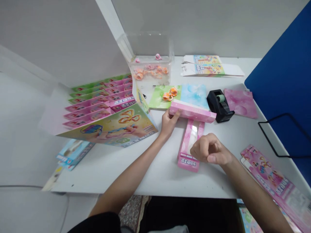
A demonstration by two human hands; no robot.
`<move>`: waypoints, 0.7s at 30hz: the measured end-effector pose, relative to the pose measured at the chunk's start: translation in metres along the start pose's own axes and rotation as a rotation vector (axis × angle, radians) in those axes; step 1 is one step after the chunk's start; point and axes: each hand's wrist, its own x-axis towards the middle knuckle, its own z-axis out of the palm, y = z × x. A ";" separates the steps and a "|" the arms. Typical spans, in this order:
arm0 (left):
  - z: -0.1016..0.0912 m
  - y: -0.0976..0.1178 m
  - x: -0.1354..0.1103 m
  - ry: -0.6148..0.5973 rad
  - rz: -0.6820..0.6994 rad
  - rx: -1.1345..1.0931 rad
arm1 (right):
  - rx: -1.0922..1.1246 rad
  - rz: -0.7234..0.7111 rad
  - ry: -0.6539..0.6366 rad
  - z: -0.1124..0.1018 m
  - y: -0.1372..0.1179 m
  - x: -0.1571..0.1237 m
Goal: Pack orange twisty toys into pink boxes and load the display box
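A pink cardboard box [193, 111], partly folded, lies on the white table [160, 171] with a long windowed flap [188, 147] stretching toward me. My left hand [168, 121] grips the box's left end, fingers curled on its edge. My right hand [211, 150] rests over the flap's right side, fingers curled inward; whether they pinch anything is hidden. Behind the box lies a green and blue card [179, 95] with orange ring toys [170, 94] on it.
A black tape dispenser [220, 105] stands right of the box, beside a pink sheet [240, 103]. A display box with pink packs [104, 113] fills the left. A clear tub of toys [150, 63] and flat cartons [209, 66] sit at the back. More pink cartons [274, 181] lie at right.
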 end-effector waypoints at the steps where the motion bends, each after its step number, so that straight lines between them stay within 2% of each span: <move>1: 0.000 0.001 0.000 0.003 -0.005 -0.002 | 0.000 0.001 0.000 0.000 0.000 0.001; 21: 0.001 0.001 0.000 0.013 -0.020 0.017 | 0.020 0.024 -0.008 0.001 -0.003 0.003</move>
